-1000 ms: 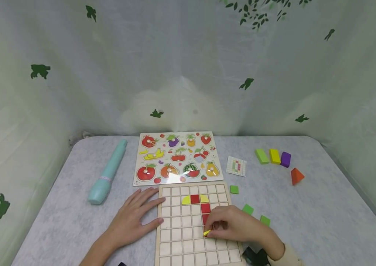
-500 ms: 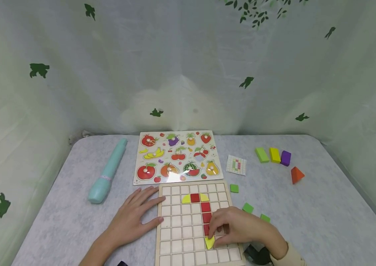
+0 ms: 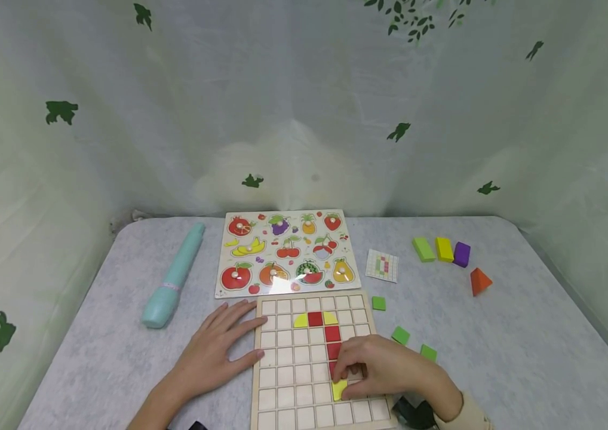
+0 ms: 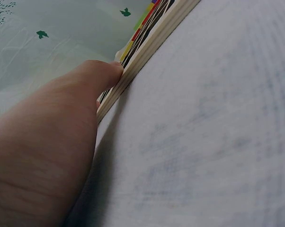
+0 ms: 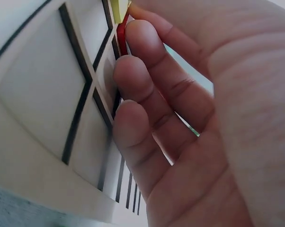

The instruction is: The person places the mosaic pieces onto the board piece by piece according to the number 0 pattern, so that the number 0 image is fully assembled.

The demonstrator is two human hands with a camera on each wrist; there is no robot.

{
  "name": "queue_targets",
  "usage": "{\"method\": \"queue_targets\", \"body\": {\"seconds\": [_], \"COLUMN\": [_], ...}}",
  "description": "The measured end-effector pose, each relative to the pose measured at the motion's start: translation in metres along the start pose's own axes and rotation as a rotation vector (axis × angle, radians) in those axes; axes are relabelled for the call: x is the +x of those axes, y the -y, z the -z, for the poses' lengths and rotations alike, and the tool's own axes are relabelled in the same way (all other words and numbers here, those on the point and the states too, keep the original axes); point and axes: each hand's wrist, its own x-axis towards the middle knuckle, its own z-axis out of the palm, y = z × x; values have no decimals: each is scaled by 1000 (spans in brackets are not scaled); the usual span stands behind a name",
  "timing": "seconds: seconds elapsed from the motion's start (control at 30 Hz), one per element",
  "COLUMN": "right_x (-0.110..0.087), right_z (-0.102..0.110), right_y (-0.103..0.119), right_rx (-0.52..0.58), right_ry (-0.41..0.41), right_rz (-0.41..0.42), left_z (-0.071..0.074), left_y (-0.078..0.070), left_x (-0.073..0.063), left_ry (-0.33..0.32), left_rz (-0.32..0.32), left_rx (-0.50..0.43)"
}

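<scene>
A wooden grid board (image 3: 276, 417) lies at the front middle of the table. On it a red tile (image 3: 315, 319) sits between two yellow tiles with a rounded corner (image 3: 301, 321), and a column of red tiles (image 3: 332, 334) runs toward the front. At the end of that column, my right hand (image 3: 384, 364) pinches a yellow tile (image 3: 339, 390) between thumb and index finger, over a cell. The right wrist view shows this yellow tile (image 5: 119, 9) beside a red one, other fingers curled near the grid. My left hand (image 3: 218, 352) lies spread, fingertips on the board's left edge.
A fruit puzzle board (image 3: 288, 254) lies behind the grid. Right of it are a small pattern card (image 3: 382, 266) and several loose green tiles (image 3: 401, 335). Green, yellow and purple blocks (image 3: 461, 255) and an orange one (image 3: 479, 282) stand farther right. A turquoise bottle-shaped object (image 3: 172, 280) lies left.
My right hand has moved the yellow tile slightly toward the front and turned it in line with a cell. The left hand has stayed on the board's edge.
</scene>
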Motion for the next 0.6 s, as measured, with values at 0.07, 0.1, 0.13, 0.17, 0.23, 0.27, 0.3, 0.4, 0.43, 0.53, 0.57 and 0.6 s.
{"method": "queue_targets", "body": {"seconds": [0.07, 0.1, 0.13, 0.17, 0.23, 0.27, 0.3, 0.4, 0.43, 0.53, 0.57, 0.6], "right_x": [-2, -4, -6, -8, -14, -17, -20, -27, -29, -30, -30, -30], "right_z": [3, 5, 8, 11, 19, 22, 26, 34, 35, 37, 37, 36], "right_y": [0, -1, -2, -3, -8, -11, -14, -26, -30, -39, -42, -44], "right_rx": [11, 18, 27, 37, 39, 35, 28, -43, -77, -173, -206, -229], "right_ry": [-15, -26, -40, -57, -103, -130, -159, -279, -324, -438, -465, -482], "right_rz": [-7, -17, -30, -52, -90, -109, -127, -164, -176, -238, -259, -284], "left_z": [0, 0, 0, 0, 0, -1, -1, -1, -1, -1, -1, -2], "left_y": [0, 0, 0, 0, 0, 0, 0, 0, 0, 1, 1, 1], "left_x": [0, 0, 0, 0, -1, -1, -1, -1, -1, -1, -1, -1], "left_ry": [-2, -2, -3, -3, -4, -5, -6, -9, -10, -10, -10, -10], "left_rz": [-2, -2, -2, -2, -2, -3, -3, -6, -7, -5, -3, -3], "left_rx": [1, 1, 2, 1, -1, -2, -2, -3, -4, -1, 1, 1]}}
